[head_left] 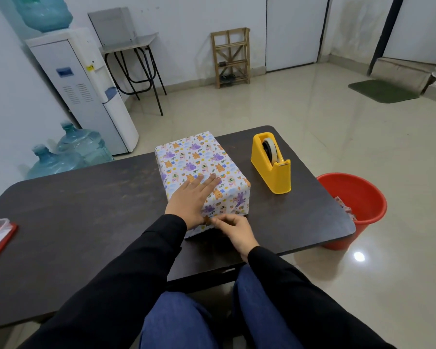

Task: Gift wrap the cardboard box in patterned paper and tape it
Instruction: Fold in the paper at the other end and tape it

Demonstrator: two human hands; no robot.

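The dark table (86, 210) carries the cardboard box (199, 159) right of its middle, fully covered in patterned paper (228, 197). The box's long axis runs from the table's near edge toward its far edge, angled a little leftward as it goes, so one short end faces the person. The yellow tape dispenser (272, 165) stands beside the box toward the far right corner, apart from it, on the right hand's side. The left hand (191, 197) lies flat on the box's top at its near part, fingers (207, 181) straight and close together, pressing the paper down. The right hand (238, 233) is at the near short end, just below the left palm; its fingers (218, 221) are curled, tips brought together in a pinch on the paper at that end's top edge. Whether a strip of tape sits under them cannot be told. The coming move likely turns on this near end: it lies directly ahead of the right fingers, and that hand is nearer both the end and the dispenser
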